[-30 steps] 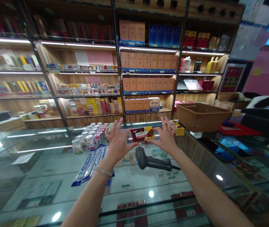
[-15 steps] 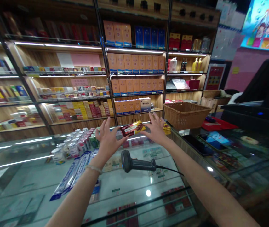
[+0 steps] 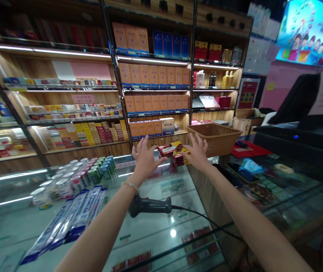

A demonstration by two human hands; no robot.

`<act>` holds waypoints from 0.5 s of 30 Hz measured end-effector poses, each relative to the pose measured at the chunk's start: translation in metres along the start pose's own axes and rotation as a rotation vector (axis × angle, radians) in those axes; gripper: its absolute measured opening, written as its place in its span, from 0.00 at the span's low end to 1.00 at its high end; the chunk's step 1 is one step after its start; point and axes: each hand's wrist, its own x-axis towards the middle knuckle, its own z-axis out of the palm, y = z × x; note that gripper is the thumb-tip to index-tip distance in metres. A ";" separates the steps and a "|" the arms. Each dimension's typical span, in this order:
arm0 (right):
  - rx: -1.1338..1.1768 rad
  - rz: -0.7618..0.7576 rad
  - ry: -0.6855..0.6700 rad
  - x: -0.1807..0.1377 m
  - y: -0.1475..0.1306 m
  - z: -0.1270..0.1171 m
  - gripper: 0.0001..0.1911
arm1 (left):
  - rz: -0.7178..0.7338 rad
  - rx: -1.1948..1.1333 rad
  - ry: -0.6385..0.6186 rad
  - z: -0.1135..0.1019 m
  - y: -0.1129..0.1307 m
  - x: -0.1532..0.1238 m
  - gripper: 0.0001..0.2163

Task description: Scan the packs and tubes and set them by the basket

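Observation:
A red and yellow packet [image 3: 169,149] with a brown chocolate-bar picture is held level between my hands above the far part of the glass counter. My left hand [image 3: 145,160] has its thumb and forefinger at the red end, the other fingers raised. At the yellow end, my right hand [image 3: 197,155] grips with thumb and fingers. Just beneath the packet is a small stack of red packets [image 3: 179,161], partly covered by the right hand. A dark handheld barcode scanner [image 3: 151,206] lies on the glass nearer to me, its head partly behind my left wrist.
Several cans [image 3: 78,183] and long blue-white packages [image 3: 67,217] stand and lie to the left. A wicker basket [image 3: 214,143] sits beyond my right hand. The scanner's cable [image 3: 204,216] runs right, under my right forearm. Stocked shelves [image 3: 156,90] line the back.
Both hands have carried the packet to the right, over the small stack. The view has turned right, and the scanner lies unmoved on the glass.

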 end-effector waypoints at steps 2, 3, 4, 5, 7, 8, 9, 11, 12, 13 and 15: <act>-0.008 0.015 0.027 0.003 0.011 0.003 0.21 | -0.002 -0.017 -0.002 0.011 0.004 0.009 0.23; -0.014 0.026 0.037 0.005 0.016 0.005 0.21 | -0.009 -0.026 -0.005 0.017 0.006 0.013 0.23; -0.021 0.040 0.047 0.006 0.021 0.006 0.20 | -0.016 -0.033 -0.008 0.023 0.009 0.018 0.24; -0.027 0.056 0.055 0.008 0.025 0.008 0.20 | -0.025 -0.038 -0.010 0.028 0.011 0.022 0.24; -0.042 0.092 0.067 0.009 0.032 0.013 0.19 | -0.039 -0.046 -0.021 0.039 0.015 0.030 0.24; -0.049 0.108 0.070 0.009 0.035 0.016 0.19 | -0.044 -0.046 -0.029 0.044 0.018 0.034 0.24; -0.058 0.124 0.073 0.009 0.038 0.019 0.18 | -0.050 -0.045 -0.043 0.049 0.020 0.036 0.25; -0.078 0.150 0.078 0.006 0.043 0.027 0.18 | -0.064 -0.034 -0.087 0.058 0.024 0.040 0.25; -0.089 0.163 0.082 0.004 0.046 0.032 0.18 | -0.077 -0.023 -0.116 0.063 0.025 0.042 0.25; -0.099 0.176 0.086 0.002 0.049 0.037 0.18 | -0.093 -0.010 -0.149 0.068 0.027 0.042 0.26; -0.117 0.197 0.093 -0.002 0.054 0.046 0.18 | -0.133 0.020 -0.216 0.079 0.029 0.043 0.26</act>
